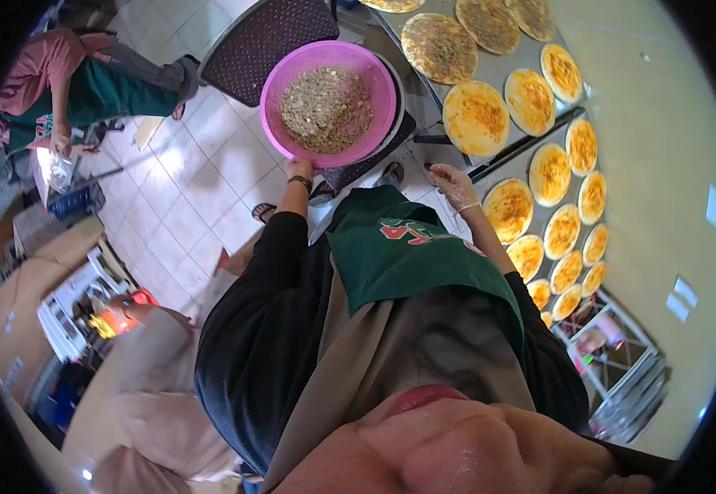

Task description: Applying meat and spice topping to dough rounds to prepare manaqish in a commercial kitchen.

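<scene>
My left hand [300, 169], with a dark band at the wrist, grips the near rim of a pink plastic basin [271, 133]. A crumbly beige-brown mixture [327, 108] with paler bits lies in the basin. Under the basin are the rim of another round vessel and a dark woven-pattern chair [271, 43]. My right hand [455, 187] wears a clear disposable glove and hangs beside the edge of a metal tray [487, 179]. Its fingers are partly curled, and I see nothing in them. Nearest to it are round flatbreads with an orange-red topping [508, 211].
Flatbreads with a dark herb-like topping [439, 48] lie on another tray. A seated person [49, 92] in a green apron handles a clear plastic bag [58, 173]. At lower left, another person [154, 370] reaches towards a white appliance [68, 309]. A white rack [611, 346] stands at right.
</scene>
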Motion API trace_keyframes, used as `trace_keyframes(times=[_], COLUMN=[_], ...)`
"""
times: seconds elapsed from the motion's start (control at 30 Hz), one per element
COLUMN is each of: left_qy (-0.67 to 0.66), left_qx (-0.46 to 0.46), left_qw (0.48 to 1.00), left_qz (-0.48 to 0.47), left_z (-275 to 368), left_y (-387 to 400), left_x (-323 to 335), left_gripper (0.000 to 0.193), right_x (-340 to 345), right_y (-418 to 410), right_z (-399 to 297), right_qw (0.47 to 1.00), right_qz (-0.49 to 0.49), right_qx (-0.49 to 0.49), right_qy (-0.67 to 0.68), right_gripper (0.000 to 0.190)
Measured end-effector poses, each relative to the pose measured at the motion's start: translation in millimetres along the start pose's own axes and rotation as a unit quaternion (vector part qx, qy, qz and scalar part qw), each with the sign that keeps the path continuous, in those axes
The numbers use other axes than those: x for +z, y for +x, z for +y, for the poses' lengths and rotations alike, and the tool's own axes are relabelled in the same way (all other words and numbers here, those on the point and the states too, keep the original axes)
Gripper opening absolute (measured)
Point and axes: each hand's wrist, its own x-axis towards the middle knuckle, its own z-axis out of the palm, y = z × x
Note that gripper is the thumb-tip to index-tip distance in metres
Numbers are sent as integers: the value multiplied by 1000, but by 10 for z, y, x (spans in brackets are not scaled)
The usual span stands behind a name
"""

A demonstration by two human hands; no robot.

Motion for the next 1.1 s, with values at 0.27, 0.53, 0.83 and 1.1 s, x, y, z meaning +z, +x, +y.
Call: trace_keyframes(times=[0.27, 0.53, 0.83, 1.1], left_qy=[215, 332, 327, 280], left_qx=[138, 286, 287, 267], left_qw=[955, 887, 900, 921], left_qz=[153, 141, 41, 35], left_z=[307, 927, 1319, 1417], left_y=[358, 559, 692, 830], left_x=[-472, -603, -444, -409], left_gripper=[34, 47, 52, 51], right_x=[358, 1617, 2314, 2788], right_y=[1297, 3182, 4227, 3689], right_z=[-452, -389, -989, -1196], right_qw=[969, 866, 986, 745], right_qz=[-191, 157, 13, -402], right_qx=[105, 368, 47, -184], right_qy=[117, 298, -162, -500], right_gripper=[37, 57, 52, 54])
